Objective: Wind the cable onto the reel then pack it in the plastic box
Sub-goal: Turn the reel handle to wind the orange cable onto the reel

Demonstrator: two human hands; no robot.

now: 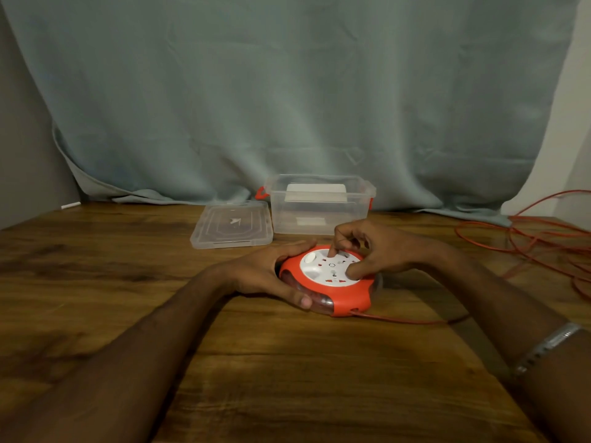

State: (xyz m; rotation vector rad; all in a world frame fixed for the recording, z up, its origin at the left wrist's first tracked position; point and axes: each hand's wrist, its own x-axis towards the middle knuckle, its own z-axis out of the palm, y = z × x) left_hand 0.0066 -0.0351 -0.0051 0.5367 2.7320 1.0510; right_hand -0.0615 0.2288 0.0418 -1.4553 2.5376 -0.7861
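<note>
A round red cable reel (347, 297) with a white socket face lies flat on the wooden table (128, 282). My left hand (268, 273) grips its left rim, thumb at the front and fingers round the back. My right hand (367, 251) has a fingertip and the thumb pressed into the white face, fingers curled. A thin red cable (406, 320) leaves the reel's front right and runs to a loose tangle (537, 241) at the table's right side. The clear plastic box (319, 206) with red latches stands open behind the reel.
The box's clear lid (233, 225) lies flat to the left of the box. A grey-green curtain (287, 91) hangs behind the table. A small white stick (71, 205) lies at the back left. A metal bracelet (543, 346) is on my right wrist.
</note>
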